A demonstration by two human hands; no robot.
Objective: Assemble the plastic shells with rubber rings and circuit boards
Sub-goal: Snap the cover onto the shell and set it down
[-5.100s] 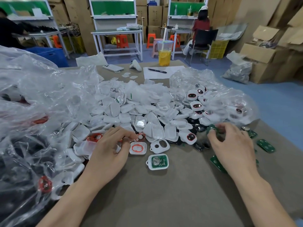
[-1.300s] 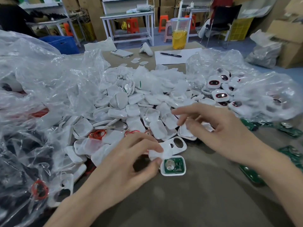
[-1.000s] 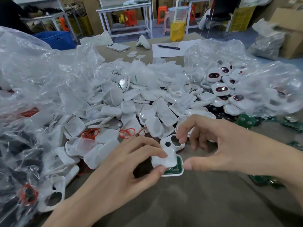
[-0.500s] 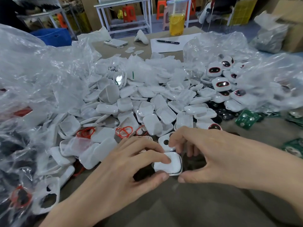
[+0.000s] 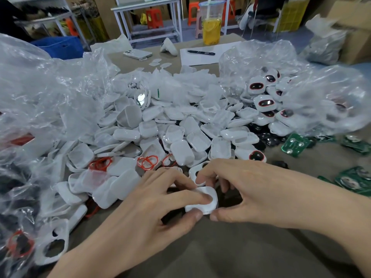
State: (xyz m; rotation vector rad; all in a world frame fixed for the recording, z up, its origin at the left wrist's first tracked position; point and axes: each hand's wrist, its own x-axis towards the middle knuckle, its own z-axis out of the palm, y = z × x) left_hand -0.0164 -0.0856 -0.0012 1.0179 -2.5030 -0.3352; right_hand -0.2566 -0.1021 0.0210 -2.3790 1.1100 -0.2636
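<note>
Squarely between both hands, the white shell [image 5: 211, 204] lies flat on the table [image 5: 230, 253], smooth face up. The left hand [image 5: 140, 213] pinches it, forefinger on top. The right hand [image 5: 261, 193] pinches its right end. Its long axis is hidden.

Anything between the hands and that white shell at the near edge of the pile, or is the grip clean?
Nothing visible is in the way. The left hand and right hand both pinch the white shell directly, thumbs at its near edge. A holed shell lies just behind it, not between.
</note>
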